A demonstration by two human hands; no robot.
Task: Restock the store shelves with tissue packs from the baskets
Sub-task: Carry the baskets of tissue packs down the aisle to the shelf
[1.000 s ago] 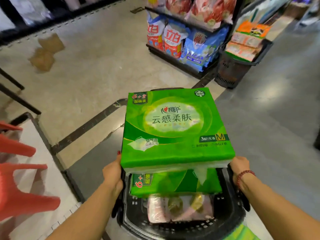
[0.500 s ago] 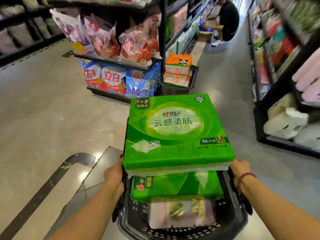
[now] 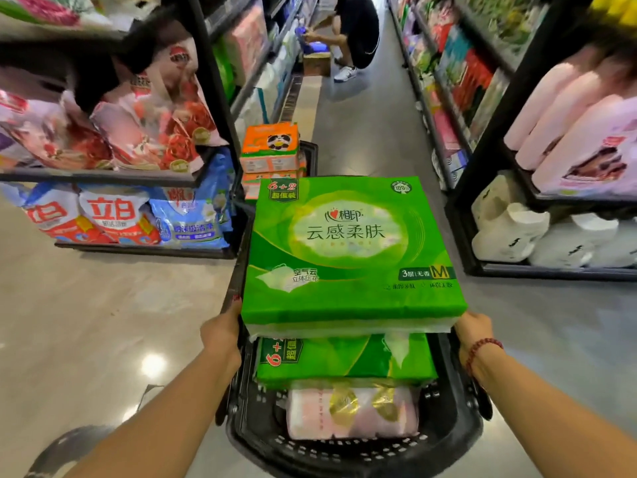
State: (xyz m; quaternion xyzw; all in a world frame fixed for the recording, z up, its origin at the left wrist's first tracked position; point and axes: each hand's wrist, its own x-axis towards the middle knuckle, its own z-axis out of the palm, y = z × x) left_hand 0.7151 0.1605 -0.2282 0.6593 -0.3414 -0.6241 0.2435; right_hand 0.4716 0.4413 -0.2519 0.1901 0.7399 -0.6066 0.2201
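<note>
Stands nearer the aisle mouth than half a second ago: sees the shelves [image 3: 96, 176] at 10 o'clock and the rack [image 3: 493, 146] at 2 o'clock larger and closer, with the load stacked just as before. Carries a black basket [image 3: 344, 455] at 6 o'clock, low in the head view. Clasps its left rim with the left hand [image 3: 222, 331], thumb up along the side of the top pack. Curls the right hand [image 3: 472, 327] over the right rim, fingertips hidden under the pack's corner; wears a red bead bracelet [image 3: 482, 350] on that wrist. Holds three tissue packs in the basket: a green pack [image 3: 351, 250] lying flat on top and jutting past the far rim toward 12 o'clock, a second green pack [image 3: 344, 362] directly beneath and touching it, and a pink pack [image 3: 351, 414] at the bottom, nearest 6 o'clock. Faces a second basket [image 3: 313, 157] at 12 o'clock, just beyond the top pack, stacked with orange packs [image 3: 270, 141]. Sees red-and-white bags [image 3: 148, 132] above detergent bags [image 3: 113, 215] at 9 to 10 o'clock, and pink rolls [image 3: 568, 115] above white packs [image 3: 510, 232] at 3 o'clock. Sees another person [image 3: 358, 29] crouched far down the aisle at 12 o'clock, beside a box [image 3: 316, 63].
</note>
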